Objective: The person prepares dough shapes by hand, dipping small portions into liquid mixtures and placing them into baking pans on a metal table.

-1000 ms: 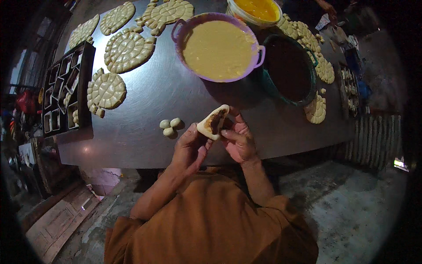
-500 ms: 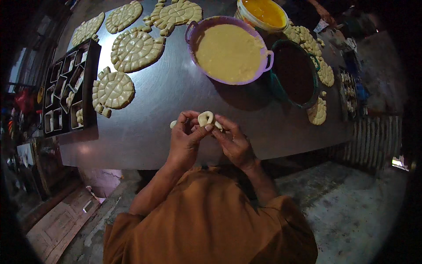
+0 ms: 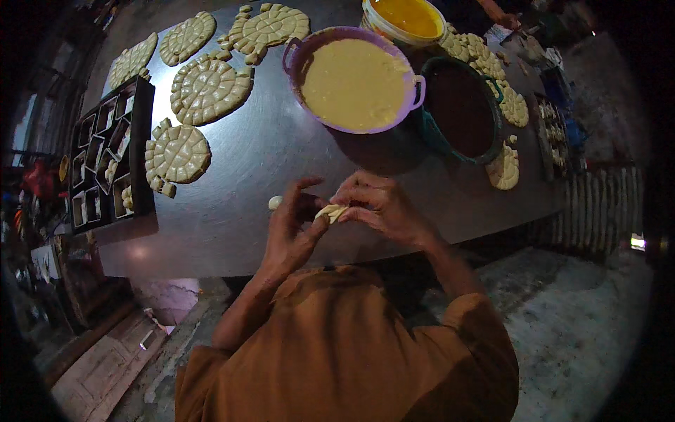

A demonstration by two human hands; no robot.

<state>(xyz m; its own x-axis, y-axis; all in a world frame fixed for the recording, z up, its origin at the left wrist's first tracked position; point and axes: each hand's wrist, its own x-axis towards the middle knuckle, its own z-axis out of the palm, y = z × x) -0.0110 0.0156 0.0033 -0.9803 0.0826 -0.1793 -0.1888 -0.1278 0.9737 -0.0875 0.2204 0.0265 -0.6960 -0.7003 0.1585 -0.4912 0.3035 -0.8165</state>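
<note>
A small piece of pale dough (image 3: 331, 212) is held between my two hands above the near part of the metal table. My left hand (image 3: 294, 219) pinches its left end with the thumb, while its index finger sticks out to the side. With bent fingers, my right hand (image 3: 373, 202) grips the other end. The dough looks folded or twisted, and part of it is hidden behind the fingers. Just left of my left hand lies a small round dough ball (image 3: 275, 202) on the tabletop.
The metal table (image 3: 246, 162) carries several scored dough rounds (image 3: 211, 88) at the left and back. A dark compartment tray (image 3: 112, 151) stands at the left edge. Beyond my hands are a purple basin (image 3: 357, 81) of yellow filling, a green dark-filled basin (image 3: 463, 112) and a yellow-filled bucket (image 3: 408, 20).
The dough has gone from an upright loop to a flatter, slanted folded piece. My right hand has turned over it from the right, and my left index finger has lifted away.
</note>
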